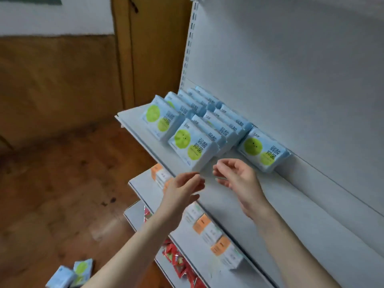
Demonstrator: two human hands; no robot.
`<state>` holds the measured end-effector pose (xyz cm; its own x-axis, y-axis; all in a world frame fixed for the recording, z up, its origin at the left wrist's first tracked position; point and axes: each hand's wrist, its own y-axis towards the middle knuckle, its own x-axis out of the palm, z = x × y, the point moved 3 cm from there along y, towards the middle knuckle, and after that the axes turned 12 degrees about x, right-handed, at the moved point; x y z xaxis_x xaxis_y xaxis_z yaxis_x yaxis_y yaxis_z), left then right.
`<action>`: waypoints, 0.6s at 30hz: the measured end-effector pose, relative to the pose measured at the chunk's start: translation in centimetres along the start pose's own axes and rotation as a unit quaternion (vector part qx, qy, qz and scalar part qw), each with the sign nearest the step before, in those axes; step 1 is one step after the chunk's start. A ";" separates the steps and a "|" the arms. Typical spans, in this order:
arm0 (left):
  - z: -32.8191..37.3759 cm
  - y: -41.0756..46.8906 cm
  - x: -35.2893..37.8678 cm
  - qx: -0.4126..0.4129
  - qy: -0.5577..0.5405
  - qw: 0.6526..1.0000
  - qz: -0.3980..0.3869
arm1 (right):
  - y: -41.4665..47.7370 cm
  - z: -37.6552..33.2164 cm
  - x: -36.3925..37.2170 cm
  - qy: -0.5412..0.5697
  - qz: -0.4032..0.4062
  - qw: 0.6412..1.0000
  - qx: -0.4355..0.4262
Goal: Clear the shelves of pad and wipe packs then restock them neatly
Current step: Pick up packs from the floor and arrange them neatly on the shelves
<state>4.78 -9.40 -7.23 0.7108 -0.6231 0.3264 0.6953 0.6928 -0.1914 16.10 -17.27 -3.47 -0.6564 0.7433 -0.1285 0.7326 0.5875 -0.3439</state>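
your left hand [182,185] and right hand [239,177] hover empty, fingers loosely apart, just in front of the soft pale-blue packs with green circles [193,146], probably to square up that row. the packs stand in rows at the left of the white metal shelf [143,134]. their labels read 弱酸抑菌.

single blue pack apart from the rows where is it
In the head view, the single pack stands on the top shelf against the back panel, right of the two rows, just beyond the right hand.
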 end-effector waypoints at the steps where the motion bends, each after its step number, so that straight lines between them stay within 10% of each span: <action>1: 0.0 -1.0 -2.8 0.000 0.003 0.999 0.032 | -0.7 0.3 2.6 -0.025 -0.044 0.999 0.008; 18: -13.3 -29.4 -43.6 -0.140 -0.034 0.854 0.500 | -16.3 24.1 43.1 -0.310 -0.391 0.846 0.188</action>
<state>-45.20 -7.45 -28.15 0.9626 0.2592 -0.0791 -0.2516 0.7460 -0.6165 -28.48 -2.55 -25.81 -0.9678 -0.2037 -0.1478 -0.0015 0.5919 -0.8060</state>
